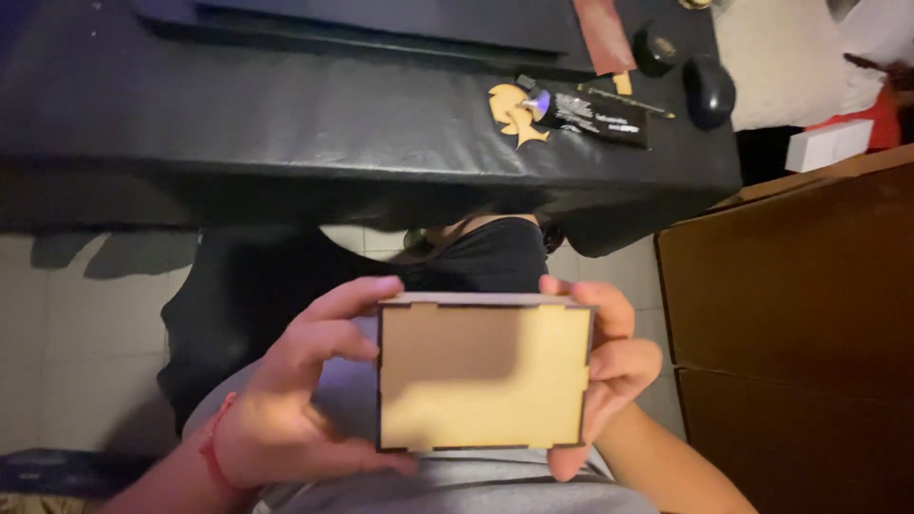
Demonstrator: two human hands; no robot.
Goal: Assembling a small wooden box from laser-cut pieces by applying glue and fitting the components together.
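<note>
Both hands clamp a pale laser-cut wooden box panel with dark burnt edges and notched tabs [484,376], held up over the lap close to the camera. Left hand [295,400] grips the left edge, thumb along the bottom corner, fingers curled to the top left corner; a red thread bracelet [215,443] sits on that wrist. Right hand [600,366] closes on the right edge, fingertips wrapping the front, palm hidden behind the wood. A shadow falls across the panel's upper left. A second thin edge shows along the top, so it may be a box rather than a flat sheet; depth can't be told from here.

Head view only. Black cloth-covered table [286,124] fills the top, its far edge cut off. On it: a yellow flat cutout shape [512,112], a black rectangular device with a small purple light [590,114], a black computer mouse [709,92], a small round black object [655,48], too dark to identify. Brown cardboard box [800,324] stands at right, cut by the frame. White small box [828,145] behind it. Pale tiled floor [76,352] at left.
</note>
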